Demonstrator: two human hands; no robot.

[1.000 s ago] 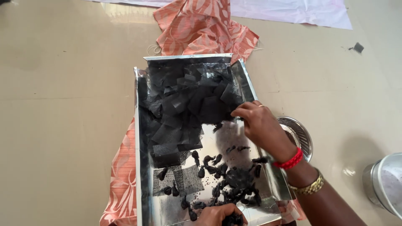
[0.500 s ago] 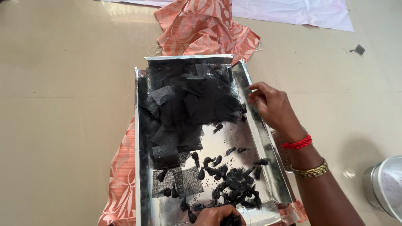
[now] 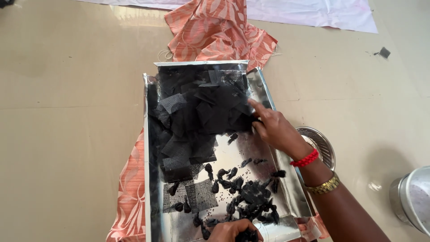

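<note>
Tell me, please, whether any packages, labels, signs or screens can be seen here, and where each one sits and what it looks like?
None in view: no package, label, sign or screen. The nearest thing to a container is the shiny silver tray holding black mesh squares, plus a round steel vessel at the right edge.

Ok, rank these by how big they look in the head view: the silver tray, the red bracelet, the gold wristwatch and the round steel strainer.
1. Silver tray, by far the largest.
2. Round steel strainer, though the arm hides part of it.
3 and 4. Red bracelet and gold wristwatch look about alike; not ranked.
</note>
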